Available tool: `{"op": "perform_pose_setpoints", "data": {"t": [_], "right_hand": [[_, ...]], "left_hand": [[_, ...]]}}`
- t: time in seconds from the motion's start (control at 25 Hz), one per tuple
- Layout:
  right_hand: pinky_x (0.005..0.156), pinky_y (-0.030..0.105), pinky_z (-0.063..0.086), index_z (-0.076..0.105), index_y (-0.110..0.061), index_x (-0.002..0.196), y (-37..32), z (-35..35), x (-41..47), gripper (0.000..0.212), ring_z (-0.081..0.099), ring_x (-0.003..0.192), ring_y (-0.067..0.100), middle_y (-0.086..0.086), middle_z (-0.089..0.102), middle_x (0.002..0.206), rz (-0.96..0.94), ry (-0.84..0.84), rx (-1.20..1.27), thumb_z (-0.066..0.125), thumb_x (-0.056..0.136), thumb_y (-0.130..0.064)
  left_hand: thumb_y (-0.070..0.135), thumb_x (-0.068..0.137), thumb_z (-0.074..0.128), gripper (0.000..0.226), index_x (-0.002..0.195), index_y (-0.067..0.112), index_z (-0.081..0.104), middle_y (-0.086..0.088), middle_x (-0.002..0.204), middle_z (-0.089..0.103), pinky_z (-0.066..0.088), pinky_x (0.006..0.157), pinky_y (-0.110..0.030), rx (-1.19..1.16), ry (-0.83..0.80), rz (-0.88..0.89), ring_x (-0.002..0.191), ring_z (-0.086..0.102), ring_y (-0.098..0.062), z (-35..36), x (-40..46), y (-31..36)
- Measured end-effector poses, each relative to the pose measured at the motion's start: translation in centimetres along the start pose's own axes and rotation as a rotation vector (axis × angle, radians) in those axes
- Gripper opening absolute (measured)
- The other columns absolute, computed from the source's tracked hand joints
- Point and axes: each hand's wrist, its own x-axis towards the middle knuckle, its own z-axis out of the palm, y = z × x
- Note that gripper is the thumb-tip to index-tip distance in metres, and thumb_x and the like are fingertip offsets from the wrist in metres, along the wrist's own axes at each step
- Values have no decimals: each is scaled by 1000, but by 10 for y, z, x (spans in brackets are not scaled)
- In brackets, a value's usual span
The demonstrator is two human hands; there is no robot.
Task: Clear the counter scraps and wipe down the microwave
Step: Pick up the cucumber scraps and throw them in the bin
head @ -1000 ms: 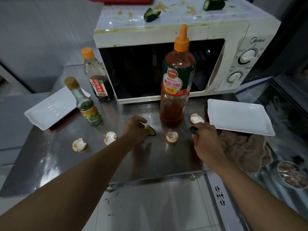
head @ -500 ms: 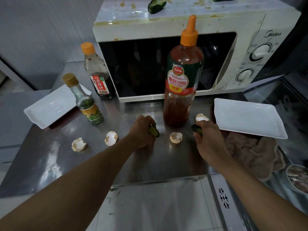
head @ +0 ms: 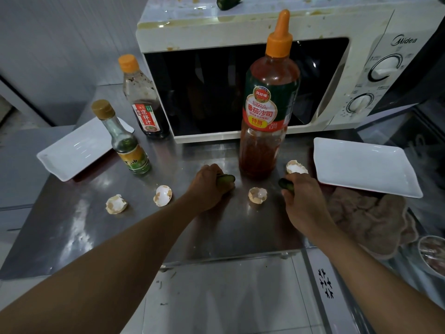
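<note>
Left hand (head: 207, 186), now curled round a green cucumber end (head: 226, 179) it only touched a second ago; right hand (head: 303, 198) grips another (head: 285, 183), mid-worktop (head: 72, 227). Four broken white eggshells (head: 257, 195) remain; the stained white microwave (head: 240, 27) awaits wiping.

Bare counter (head: 79, 237) is left at lower left; the centre is blocked by the ketchup bottle (head: 269, 112) and microwave (head: 240, 30).
</note>
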Motion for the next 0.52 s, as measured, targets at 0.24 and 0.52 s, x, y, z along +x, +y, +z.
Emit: {"op": "perform_pose_setpoints", "data": {"t": [0.24,0.52], "right_hand": [[103,37,37,53,-6,126,-13,-10,-4,34,47,120,30,15,53,129,-13,24,18,53,92,-9],[86,34,43,58,-5,115,-44,-37,-15,26,54,106,31,16,54,117,-58,98,13,54,89,-5]], "left_hand": [[30,89,60,18,94,18,48,1,82,54,41,52,-16,-148,4,26,67,53,-8,-13,-10,11],[20,91,58,9,82,18,56,0,72,57,47,51,-14,-438,-54,1,60,55,-6,-47,-33,36]]}}
